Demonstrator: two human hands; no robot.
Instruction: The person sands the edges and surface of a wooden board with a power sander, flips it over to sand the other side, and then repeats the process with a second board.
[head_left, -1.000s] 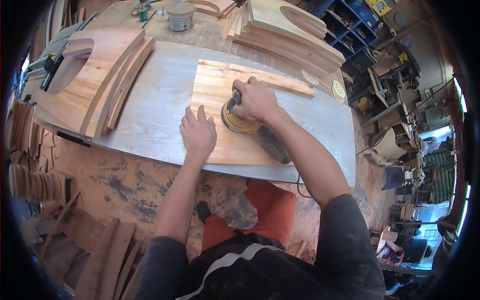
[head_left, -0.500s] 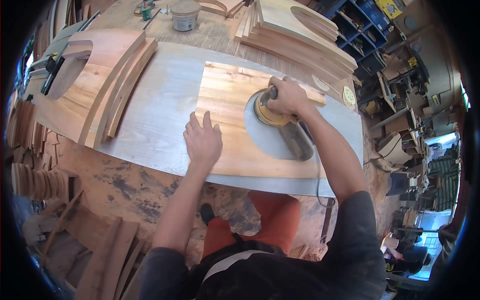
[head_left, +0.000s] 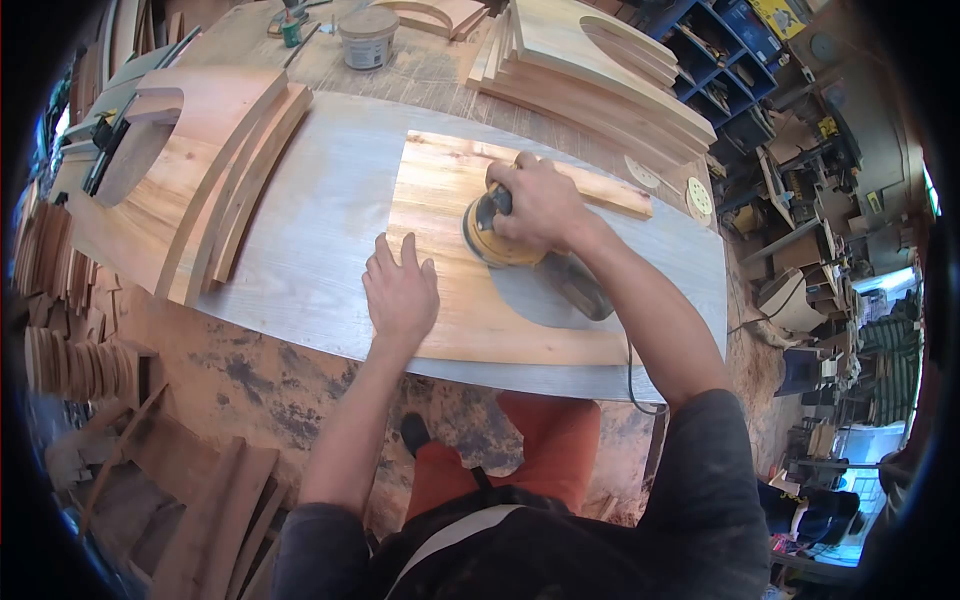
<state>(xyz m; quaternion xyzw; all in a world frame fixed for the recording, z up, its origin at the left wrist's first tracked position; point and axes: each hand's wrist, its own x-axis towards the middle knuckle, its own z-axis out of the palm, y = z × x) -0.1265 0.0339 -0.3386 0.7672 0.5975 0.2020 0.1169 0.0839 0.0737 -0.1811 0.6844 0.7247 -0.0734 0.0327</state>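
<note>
A U-shaped wooden panel (head_left: pixel 440 300) lies flat on a grey board (head_left: pixel 300 240), its rounded cutout facing right. My right hand (head_left: pixel 540 205) grips the top of a yellow and black orbital sander (head_left: pixel 485 225), whose pad rests on the panel beside the curved inner edge. The sander's dark dust bag (head_left: pixel 578 288) hangs over the cutout, and a cord trails below my forearm. My left hand (head_left: pixel 400 295) presses on the panel's left edge, fingers spread, holding no tool.
Curved wooden panels are stacked at left (head_left: pixel 190 180) and at the back right (head_left: pixel 600 80). A white bucket (head_left: pixel 368 38) and a small green bottle (head_left: pixel 291 30) stand behind. Perforated sanding discs (head_left: pixel 698 196) lie near the right edge. Blue shelving (head_left: pixel 720 60) stands beyond.
The sander in my right hand has moved left across the panel, from the right part of the cutout to its inner curve. My left hand stays at the panel's left edge.
</note>
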